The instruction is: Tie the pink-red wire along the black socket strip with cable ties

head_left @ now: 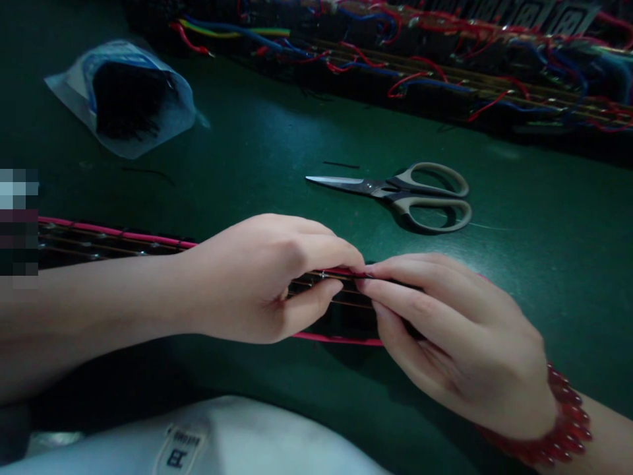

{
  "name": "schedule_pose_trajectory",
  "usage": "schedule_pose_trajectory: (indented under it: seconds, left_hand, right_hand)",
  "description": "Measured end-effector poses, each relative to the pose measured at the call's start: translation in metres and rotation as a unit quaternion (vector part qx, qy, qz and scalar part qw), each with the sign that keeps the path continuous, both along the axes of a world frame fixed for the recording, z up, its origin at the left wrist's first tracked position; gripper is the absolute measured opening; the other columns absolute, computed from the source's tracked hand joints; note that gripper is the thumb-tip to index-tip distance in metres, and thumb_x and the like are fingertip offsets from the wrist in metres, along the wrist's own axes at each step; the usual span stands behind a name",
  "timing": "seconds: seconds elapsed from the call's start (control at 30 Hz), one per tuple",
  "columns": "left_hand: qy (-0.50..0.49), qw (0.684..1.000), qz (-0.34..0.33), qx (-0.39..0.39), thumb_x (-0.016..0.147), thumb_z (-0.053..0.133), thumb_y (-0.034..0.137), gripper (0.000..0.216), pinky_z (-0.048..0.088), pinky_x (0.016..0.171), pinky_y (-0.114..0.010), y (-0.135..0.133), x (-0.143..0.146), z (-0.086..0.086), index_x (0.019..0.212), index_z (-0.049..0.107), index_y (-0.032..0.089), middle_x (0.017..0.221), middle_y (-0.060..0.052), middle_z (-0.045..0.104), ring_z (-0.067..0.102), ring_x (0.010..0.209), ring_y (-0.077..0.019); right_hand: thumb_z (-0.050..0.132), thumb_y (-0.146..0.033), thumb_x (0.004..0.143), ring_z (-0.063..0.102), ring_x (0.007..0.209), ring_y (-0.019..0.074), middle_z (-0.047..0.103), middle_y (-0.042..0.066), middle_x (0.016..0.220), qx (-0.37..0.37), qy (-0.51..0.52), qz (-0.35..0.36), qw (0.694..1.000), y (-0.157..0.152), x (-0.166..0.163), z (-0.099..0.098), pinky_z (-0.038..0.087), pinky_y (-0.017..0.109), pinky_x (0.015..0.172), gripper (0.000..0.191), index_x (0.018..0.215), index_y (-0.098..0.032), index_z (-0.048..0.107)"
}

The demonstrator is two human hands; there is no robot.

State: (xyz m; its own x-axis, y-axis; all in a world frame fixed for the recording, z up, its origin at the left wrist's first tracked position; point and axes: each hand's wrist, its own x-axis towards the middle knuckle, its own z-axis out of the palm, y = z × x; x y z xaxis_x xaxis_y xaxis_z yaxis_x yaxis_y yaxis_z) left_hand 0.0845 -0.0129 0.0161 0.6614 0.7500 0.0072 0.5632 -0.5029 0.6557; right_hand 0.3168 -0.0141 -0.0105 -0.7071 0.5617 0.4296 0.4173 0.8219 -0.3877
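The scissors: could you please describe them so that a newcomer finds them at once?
On the green tabletop, look beyond the person's right hand. There lie the scissors, closed blades pointing left, two grey-and-black handle loops to the right. Unlike the thin black strip near their blades, they show a pale metal tip and open rings.

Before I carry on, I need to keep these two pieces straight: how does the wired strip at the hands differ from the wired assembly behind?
Wiring: the wired strip has pinkish-red cord along its edges; the wired assembly has looping red and blue wires.
Contact: the strip is partly covered by the left hand and right hand; neither touches the assembly.
Both are dark, with metallic lines running lengthwise.
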Motion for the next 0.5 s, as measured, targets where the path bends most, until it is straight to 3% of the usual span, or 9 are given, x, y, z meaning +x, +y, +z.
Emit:
schedule_pose_trajectory:
  seconds: [0.23,0.5]
  left_hand:
    - [-0.006,1.000,-0.011,-0.010,0.092,0.052,0.014,0.028,0.049,0.086,-0.022,0.0005,-0.0001,0.0002,0.114,0.066,0.020,0.110,-0.002,0.072,0.066,0.100,-0.0145]
    - [-0.025,0.999,-0.028,-0.004,0.091,0.051,0.011,0.030,0.049,0.087,-0.021,0.0008,-0.0014,-0.0014,0.116,0.065,0.019,0.111,-0.004,0.072,0.066,0.100,-0.0140]
  right_hand:
    - [0.063,-0.009,0.087,0.072,0.083,0.0215,0.074,0.008,0.093,-0.045,0.023,-0.046,0.998,0.0000,-0.0015,0.0011,0.062,0.036,0.071,0.019,0.101,-0.021,0.059]
    - [0.067,-0.007,0.084,0.070,0.081,0.0178,0.074,0.006,0.093,-0.014,0.014,-0.070,0.997,-0.0027,-0.0040,0.0033,0.059,0.032,0.069,0.020,0.099,-0.019,0.062]
